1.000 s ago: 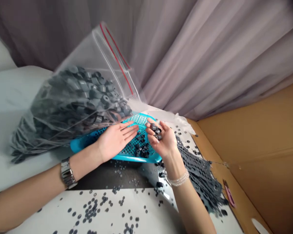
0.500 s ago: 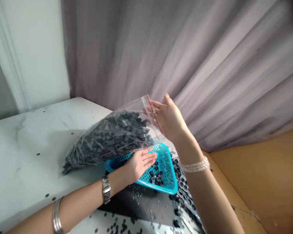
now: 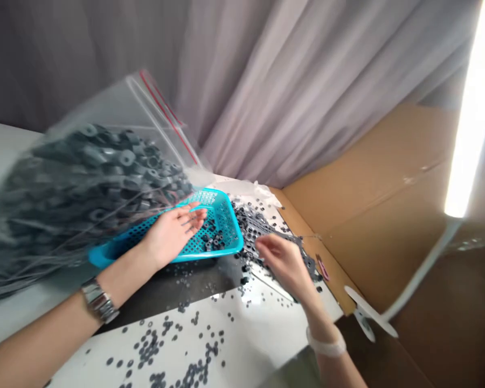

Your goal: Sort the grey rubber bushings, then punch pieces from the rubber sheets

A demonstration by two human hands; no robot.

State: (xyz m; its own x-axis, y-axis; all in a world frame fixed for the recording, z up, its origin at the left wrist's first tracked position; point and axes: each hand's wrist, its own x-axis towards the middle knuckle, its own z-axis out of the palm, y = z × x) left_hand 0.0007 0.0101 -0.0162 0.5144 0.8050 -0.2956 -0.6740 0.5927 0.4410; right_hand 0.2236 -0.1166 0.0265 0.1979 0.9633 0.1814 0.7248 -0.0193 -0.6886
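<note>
Left hand [image 3: 172, 234] on blue basket [image 3: 230, 226], right hand [image 3: 283, 264] seemingly among rings [image 3: 253, 229]

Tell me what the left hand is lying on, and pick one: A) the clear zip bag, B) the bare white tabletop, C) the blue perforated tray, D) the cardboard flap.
C. The left hand lies flat, its fingers spread over the blue perforated tray, just beside the small dark rings inside it.

We're seeing a turquoise tray [image 3: 231, 229] pierced in a dotted pattern, dark grey rings [image 3: 212, 240], and a red-lined zip bag [image 3: 117, 113].
</note>
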